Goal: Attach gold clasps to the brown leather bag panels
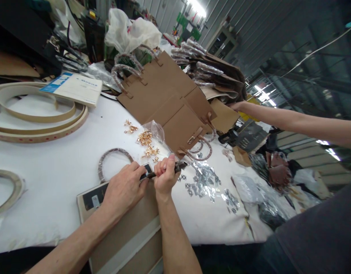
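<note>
At ten o'clock from my hands, coiled tan strips (38, 136) lie well clear of the work. Nearer along that line, the wrapped handle (101, 167) arches from the tan bag (126, 217) I am working on, which slants from my fingers down towards seven o'clock. My left hand (125, 182) is curled nearly closed over the bag's top edge; whether it also pinches the tool, I cannot tell. My right hand (165, 177) is a tight fist around a dark, plier-like tool (179, 166). If this grip slips, I judge, the tool could scuff the bag or catch my left fingers, and a jerk towards twelve could scatter the gold fittings (145, 139). A swing towards one could mark the flat brown bag (169, 95); one towards three could sweep the small silver plates (205, 177) aside. As for room, the white tabletop (55, 198) is widest from eight to ten; its near edge passes under the bag towards six, so the bag could tip if I let go. Rightward is tighter, with a co-worker's arm (301, 121) reaching in between two and three.
</note>
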Available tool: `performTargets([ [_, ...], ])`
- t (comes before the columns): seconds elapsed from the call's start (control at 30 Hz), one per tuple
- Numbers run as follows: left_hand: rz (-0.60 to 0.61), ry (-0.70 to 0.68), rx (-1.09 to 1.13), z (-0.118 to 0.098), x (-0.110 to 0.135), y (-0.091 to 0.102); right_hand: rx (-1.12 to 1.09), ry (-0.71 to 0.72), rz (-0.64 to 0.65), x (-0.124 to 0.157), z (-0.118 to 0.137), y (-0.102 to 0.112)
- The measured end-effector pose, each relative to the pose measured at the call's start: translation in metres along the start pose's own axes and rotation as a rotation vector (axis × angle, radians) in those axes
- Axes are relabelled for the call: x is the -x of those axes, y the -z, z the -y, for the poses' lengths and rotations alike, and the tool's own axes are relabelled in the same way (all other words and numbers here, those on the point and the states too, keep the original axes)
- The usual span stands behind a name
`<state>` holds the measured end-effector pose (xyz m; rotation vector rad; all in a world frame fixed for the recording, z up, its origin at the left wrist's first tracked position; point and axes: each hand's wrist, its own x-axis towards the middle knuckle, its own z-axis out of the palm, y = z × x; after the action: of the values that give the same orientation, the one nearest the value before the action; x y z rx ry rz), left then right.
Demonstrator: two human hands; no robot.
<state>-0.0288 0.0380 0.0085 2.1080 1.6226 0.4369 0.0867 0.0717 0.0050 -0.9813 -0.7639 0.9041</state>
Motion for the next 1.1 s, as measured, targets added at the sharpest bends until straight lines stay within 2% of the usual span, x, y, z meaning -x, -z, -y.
performTargets([
  [0.17, 0.003, -0.009, 0.02, 0.0, 0.001, 0.001, 0.134, -0.003, 0.044, -0.004, -0.012, -0.005],
  [0.3, 0.0, -0.02, -0.008, 0.002, 0.003, 0.0, 0.215, -0.043, 0.115, -0.009, -0.007, -0.007],
  [0.47, -0.038, -0.021, -0.024, 0.003, 0.004, -0.004, 0.066, -0.051, 0.07, -0.024, 0.017, -0.007],
  [0.53, -0.042, -0.008, -0.04, 0.003, 0.004, -0.005, 0.037, -0.093, 0.09, -0.03, 0.021, -0.01],
  [0.67, -0.04, -0.004, -0.067, 0.001, 0.004, -0.006, 0.046, -0.214, 0.203, -0.038, 0.012, -0.022],
  [0.8, -0.045, -0.012, -0.102, 0.0, 0.006, -0.006, 0.104, -0.283, 0.23, -0.041, 0.0, -0.03],
  [0.97, -0.042, -0.012, -0.115, -0.001, 0.007, -0.003, 0.18, -0.234, 0.255, -0.032, -0.005, -0.026],
  [1.1, -0.032, -0.019, -0.097, 0.0, 0.007, -0.001, 0.152, -0.16, 0.214, -0.022, -0.002, -0.018],
])
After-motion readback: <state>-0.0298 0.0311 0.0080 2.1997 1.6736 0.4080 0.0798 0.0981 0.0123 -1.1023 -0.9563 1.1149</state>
